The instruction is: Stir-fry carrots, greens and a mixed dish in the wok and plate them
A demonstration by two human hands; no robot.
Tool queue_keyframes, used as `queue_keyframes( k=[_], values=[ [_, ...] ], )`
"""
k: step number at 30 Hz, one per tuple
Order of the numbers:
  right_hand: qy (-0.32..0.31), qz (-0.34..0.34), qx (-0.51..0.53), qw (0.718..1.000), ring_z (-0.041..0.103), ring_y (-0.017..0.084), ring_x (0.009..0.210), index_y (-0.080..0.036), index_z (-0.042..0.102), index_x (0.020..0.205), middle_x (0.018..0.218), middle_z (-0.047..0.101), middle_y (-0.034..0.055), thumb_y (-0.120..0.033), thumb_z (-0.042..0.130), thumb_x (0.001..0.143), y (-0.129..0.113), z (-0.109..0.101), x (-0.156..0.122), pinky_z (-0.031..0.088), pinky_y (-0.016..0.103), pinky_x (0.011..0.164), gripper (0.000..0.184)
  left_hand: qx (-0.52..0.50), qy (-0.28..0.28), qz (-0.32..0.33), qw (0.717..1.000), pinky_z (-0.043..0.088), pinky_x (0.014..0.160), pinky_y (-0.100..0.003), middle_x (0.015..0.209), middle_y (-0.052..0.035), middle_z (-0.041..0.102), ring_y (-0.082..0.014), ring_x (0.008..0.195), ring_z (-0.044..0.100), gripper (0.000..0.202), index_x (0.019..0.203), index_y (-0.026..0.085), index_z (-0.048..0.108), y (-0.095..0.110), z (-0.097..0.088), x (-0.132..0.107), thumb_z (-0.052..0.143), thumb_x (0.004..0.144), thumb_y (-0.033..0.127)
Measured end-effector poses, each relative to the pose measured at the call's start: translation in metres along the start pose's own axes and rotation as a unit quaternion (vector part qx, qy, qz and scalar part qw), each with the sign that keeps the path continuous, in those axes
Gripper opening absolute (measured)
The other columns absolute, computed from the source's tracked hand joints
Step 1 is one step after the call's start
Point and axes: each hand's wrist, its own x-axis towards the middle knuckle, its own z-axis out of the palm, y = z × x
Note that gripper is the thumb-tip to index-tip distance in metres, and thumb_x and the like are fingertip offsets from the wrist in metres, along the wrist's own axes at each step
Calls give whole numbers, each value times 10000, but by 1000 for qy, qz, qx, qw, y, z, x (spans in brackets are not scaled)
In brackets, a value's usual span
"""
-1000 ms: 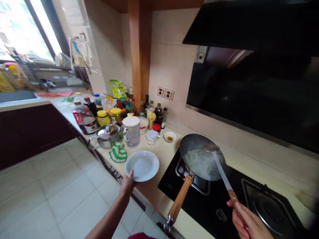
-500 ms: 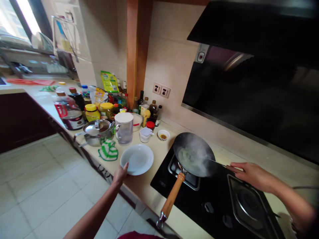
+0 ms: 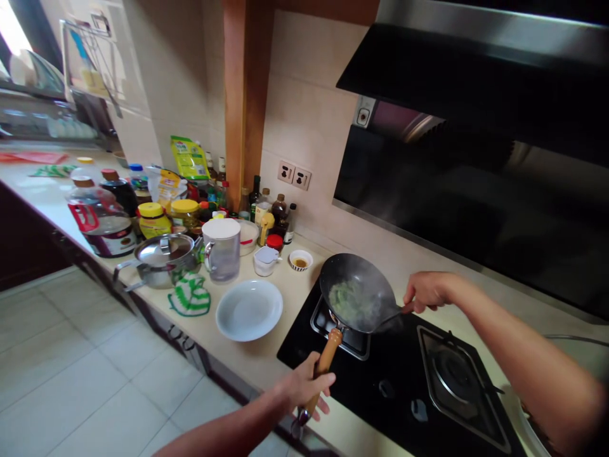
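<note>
The wok [image 3: 375, 284], containing greens [image 3: 349, 301], sits on the stove [image 3: 399, 365], beyond the left hand [image 3: 303, 384] and left of the right hand [image 3: 427, 292]. Left: digits partly spread about the wok's handle [image 3: 329, 350]; firmness of grip cannot be told. Right: clenched on the spatula [image 3: 392, 315].

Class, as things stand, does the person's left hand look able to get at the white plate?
Probably yes: the left hand would have to leave the wooden handle, but the white plate lies close by on the counter, with nothing visible in between.
</note>
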Motion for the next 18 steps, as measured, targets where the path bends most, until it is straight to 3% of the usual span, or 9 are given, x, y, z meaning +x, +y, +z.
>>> queue_keyframes(
  k=[2,5,8,11,14,18],
  values=[
    [-3,-12,7,1000,423,94,398,-178,757,780,396,448,-53,-50,626,577,-7,11,4,333,235,467,274,-18,8,-40,999,434,401,-210,609,58,549,-96,422,524,485,914,223,360,2,10,11,679,695,515],
    [11,-30,25,999,418,77,431,-186,732,764,448,427,-59,-93,576,671,-1,26,1,306,211,469,204,-21,40,-46,998,376,372,-176,513,107,455,-57,364,403,380,887,225,347,1,17,14,652,743,399],
    [20,-28,46,998,379,79,407,-191,713,796,447,398,-60,-144,511,742,18,29,-12,271,214,430,215,-35,39,-50,997,364,365,-177,507,110,442,-62,367,400,328,882,232,342,2,21,5,622,759,352],
    [-19,-32,71,997,336,73,373,-185,714,816,436,388,-61,-170,508,739,28,24,-23,240,215,399,221,-42,35,-66,996,371,380,-185,518,107,450,-62,371,404,362,880,233,340,5,22,-1,645,737,365],
    [-48,-44,109,992,335,66,367,-191,728,845,421,415,-60,-198,570,707,15,25,-19,237,207,398,210,-46,32,-69,996,370,392,-187,535,102,459,-57,373,407,411,885,232,344,5,20,0,675,705,396],
    [25,-44,151,987,360,59,404,-181,723,925,451,417,-65,-188,572,732,-11,47,9,268,191,422,246,-51,33,-60,996,361,379,-186,536,102,459,-59,374,402,443,889,237,340,0,18,4,682,684,431]
  ],
)
